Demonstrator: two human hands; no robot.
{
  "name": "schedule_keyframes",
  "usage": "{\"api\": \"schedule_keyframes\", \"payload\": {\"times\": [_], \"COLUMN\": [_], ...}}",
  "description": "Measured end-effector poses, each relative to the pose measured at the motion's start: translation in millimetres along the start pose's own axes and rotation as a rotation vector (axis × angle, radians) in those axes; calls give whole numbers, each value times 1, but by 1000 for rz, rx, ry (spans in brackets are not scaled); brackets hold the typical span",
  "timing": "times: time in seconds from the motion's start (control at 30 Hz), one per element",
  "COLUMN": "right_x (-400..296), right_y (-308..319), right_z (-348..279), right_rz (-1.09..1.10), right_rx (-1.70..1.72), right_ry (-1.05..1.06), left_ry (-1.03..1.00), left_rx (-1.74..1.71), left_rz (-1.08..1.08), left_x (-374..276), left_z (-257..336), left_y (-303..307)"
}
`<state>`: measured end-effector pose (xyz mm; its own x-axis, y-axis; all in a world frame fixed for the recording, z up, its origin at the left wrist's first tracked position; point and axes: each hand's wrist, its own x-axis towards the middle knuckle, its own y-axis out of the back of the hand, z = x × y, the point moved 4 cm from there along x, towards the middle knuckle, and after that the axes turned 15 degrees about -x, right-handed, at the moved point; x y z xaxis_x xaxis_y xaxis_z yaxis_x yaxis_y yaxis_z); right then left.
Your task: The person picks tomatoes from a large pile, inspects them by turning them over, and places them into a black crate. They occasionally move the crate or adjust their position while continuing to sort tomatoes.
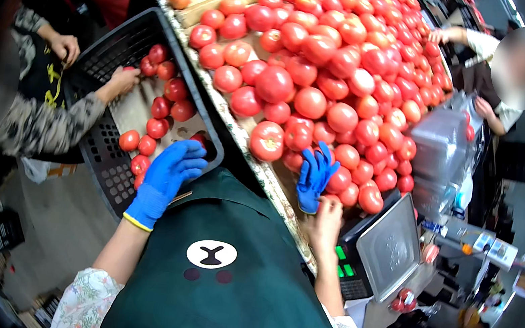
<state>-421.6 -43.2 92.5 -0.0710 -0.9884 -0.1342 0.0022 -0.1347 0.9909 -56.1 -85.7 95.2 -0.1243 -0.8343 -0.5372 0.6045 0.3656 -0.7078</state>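
Observation:
My left hand (171,176), in a blue knit glove with a yellow cuff edge, is over the near corner of a black plastic crate (215,154). Its fingers are extended, and a tomato (199,139) shows just past them; I see nothing gripped. My right hand (327,224) is bare and slightly blurred, at the front edge of the tomato pile (312,103). Its curled fingertips are beside the cuff of a second blue glove (313,179), which lies against the tomatoes. Whether they pinch that cuff is unclear.
A co-worker's hand (122,82) reaches into the crate among several tomatoes. Right of the pile are a scale (390,247) with a metal pan and stacked clear plastic containers (436,144). Another person's hand (439,36) touches the pile's far side. The stand's patterned edge (216,98) runs alongside the crate.

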Motion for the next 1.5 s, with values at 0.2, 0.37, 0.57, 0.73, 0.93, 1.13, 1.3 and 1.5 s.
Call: {"api": "schedule_keyframes", "payload": {"times": [0.2,0.37,0.57,0.73,0.93,1.13,1.3,1.5], "right_x": [17,43,42,94,102,91,54,11], "right_y": [-2,116,143,67,-30,-7,16,38], "right_z": [5,-17,-77,-18,-31,-30,-44,-101], "right_rz": [390,199,-265,158,291,-223,-592,-723], "right_rx": [329,1084,1350,681,306,854,1121,1109], "right_ry": [32,-11,428,280,476,404,328,397], "left_ry": [224,74,-96,-292,-320,-205,-204,-422], "left_rx": [556,1124,704,526,430,342,270,459], "left_rz": [-300,-484,-121,225,426,394,403,541], "left_x": [0,-19,-51,-72,-109,-131,-148,-207], "left_z": [-65,-82,-40,-6,-47,-90,-105,-117], "left_y": [-105,-169,-189,-101,-36,-35,-5,46]}}
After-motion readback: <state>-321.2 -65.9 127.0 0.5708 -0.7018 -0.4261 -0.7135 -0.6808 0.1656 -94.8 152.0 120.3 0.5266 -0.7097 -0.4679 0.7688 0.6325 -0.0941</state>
